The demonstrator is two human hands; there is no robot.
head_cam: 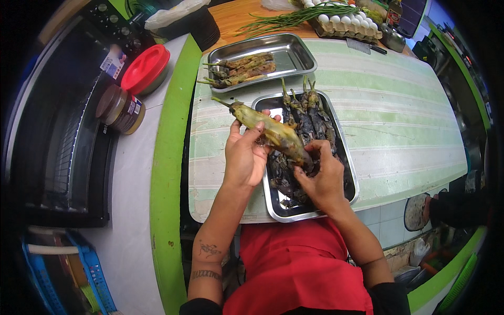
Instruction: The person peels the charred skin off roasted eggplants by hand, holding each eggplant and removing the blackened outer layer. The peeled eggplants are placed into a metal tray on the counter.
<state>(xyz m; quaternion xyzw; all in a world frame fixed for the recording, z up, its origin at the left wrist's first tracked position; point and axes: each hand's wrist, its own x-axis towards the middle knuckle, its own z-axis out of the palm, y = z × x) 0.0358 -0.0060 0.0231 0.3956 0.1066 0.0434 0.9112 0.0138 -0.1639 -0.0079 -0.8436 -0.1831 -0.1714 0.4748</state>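
Note:
My left hand [248, 151] holds a mostly peeled, roasted eggplant [271, 128] across its palm and fingers, with the green stem pointing to the upper left. At the eggplant's dark lower end are the fingers and thumb of my right hand [325, 177], pinching at the charred skin there. Below both hands lies a stainless steel tray [352, 173] with several blackened eggplants [309, 114], stems toward the far side, and loose charred skin [281, 173] at its near left. A second steel tray [293, 59], beyond it, bears several peeled eggplants [252, 69] on its left side.
A cleaver [359, 46], egg carton [346, 29] and long green beans [291, 17] lie at the table's far side. On the left counter stand a jar [120, 110], a red-lidded container [145, 69] and a toaster oven [59, 130]. At lower right another person's foot [426, 208] shows.

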